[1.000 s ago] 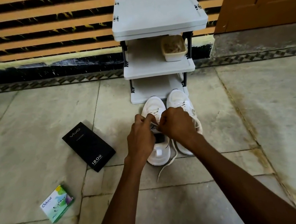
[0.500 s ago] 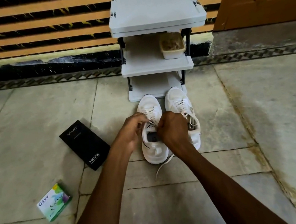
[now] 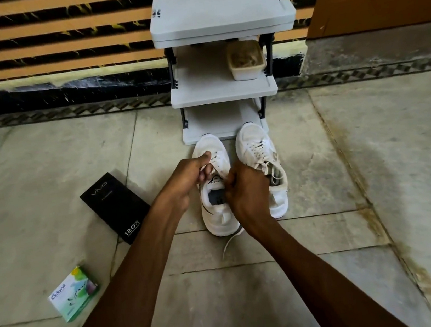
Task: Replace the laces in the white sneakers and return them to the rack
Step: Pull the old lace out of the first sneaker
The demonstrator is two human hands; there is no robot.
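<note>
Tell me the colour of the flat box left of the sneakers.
Black box with pale lettering, head view.

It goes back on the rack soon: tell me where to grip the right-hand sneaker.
Take the right-hand sneaker by its heel collar, from above and the near side: the heel lies nearest, the mouth opens upward, the toe points at the rack.

The left sneaker [image 3: 221,217] stands just beside the right sneaker [image 3: 252,142], both before the rack [image 3: 222,91]. A tub [image 3: 247,72] sits on its middle shelf, and a phone box [image 3: 116,206] lies to their left.
</note>
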